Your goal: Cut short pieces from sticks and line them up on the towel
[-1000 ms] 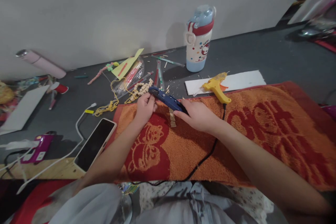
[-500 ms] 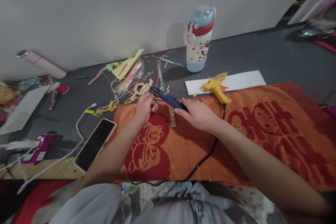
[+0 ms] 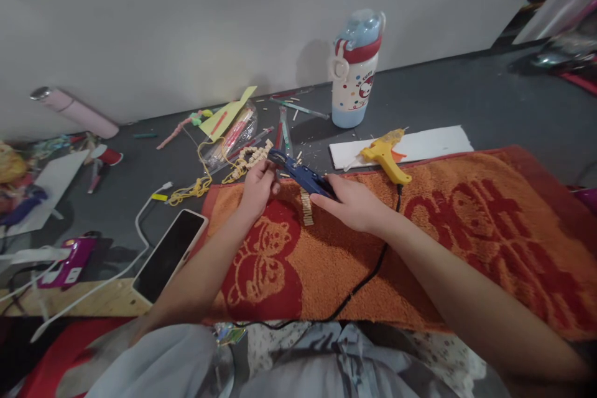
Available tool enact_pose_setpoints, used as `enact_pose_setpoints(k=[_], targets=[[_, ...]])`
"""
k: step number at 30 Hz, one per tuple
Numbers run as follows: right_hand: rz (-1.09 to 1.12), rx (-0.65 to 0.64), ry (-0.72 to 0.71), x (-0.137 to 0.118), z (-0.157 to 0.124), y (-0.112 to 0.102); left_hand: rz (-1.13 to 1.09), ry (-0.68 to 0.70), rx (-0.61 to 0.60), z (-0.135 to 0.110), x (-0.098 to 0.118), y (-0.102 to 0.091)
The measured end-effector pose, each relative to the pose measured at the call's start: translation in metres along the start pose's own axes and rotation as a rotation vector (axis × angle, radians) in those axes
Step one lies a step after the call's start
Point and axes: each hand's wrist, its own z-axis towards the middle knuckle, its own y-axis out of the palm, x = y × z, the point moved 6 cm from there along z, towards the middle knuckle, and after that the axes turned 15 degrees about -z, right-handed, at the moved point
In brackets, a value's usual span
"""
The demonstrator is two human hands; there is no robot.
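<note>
My right hand point(image 3: 352, 202) is closed around the handles of dark blue pliers point(image 3: 305, 177), whose jaws point away to the left. Close to those jaws, the fingertips of my left hand point(image 3: 259, 186) are pinched together; whatever they hold is too small or hidden to make out. Below the pliers, a short row of small pale stick pieces point(image 3: 306, 210) lies on the orange and red towel point(image 3: 336, 273). Just beyond my left hand is a cluster of cream-coloured pieces point(image 3: 254, 155) with yellow cord point(image 3: 193, 189) beside it.
A yellow glue gun point(image 3: 387, 155) rests partly on a white board point(image 3: 433, 142). Behind stands a cartoon bottle point(image 3: 355, 74). Left are a phone point(image 3: 170, 255), a white cable point(image 3: 138, 224), a purple box point(image 3: 68, 264) and a pink flask point(image 3: 77, 113). Stick scraps and plastic packets lie behind the pliers.
At the far left, a dark blue-purple object has appeared over the white sheet. The pliers have shifted very slightly; both hands stay almost where they were.
</note>
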Motion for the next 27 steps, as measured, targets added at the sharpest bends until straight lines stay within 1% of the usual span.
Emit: enact_pose_setpoints(k=[4,12,21,27], targets=[[-0.013,0.008,-0.04,-0.0028,0.0001,0.0007,0.052,0.048,-0.02,-0.0012,0.0021,0.0017],[-0.034,0.021,-0.068,-0.0036,0.0,0.0023,0.255,0.134,-0.027,-0.0031,0.0099,0.0032],[-0.081,0.019,-0.052,-0.0044,-0.0004,0.0011,0.347,0.113,-0.012,-0.0036,0.0073,0.0019],[-0.046,0.025,-0.071,-0.0054,-0.0012,-0.0007,0.385,0.136,-0.021,-0.0036,0.0092,0.0011]])
